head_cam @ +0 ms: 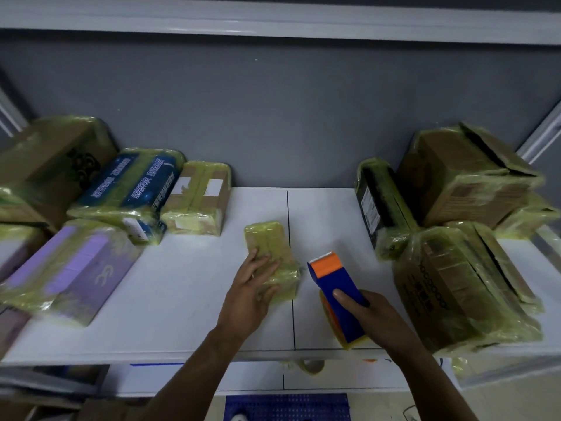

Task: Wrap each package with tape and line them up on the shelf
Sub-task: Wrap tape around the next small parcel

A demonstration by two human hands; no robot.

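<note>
Right grip (364,309) on dispenser (335,284), white shelf (182,299), grey wall (273,117)

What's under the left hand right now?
The left hand rests on a small yellow-wrapped package lying flat on the white shelf. The palm covers its near end, and the wrap hides its contents.

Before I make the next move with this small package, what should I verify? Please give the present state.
1. Left hand rests on the small yellow-taped package: ok.
2. Right hand grips the blue and orange tape dispenser: ok.
3. Tape covers the package's top: ok; underside: cannot tell.
4. Tape cut free from the dispenser: cannot tell.
5. Bare white shelf beside the brown taped box in the left row: ok.
</note>
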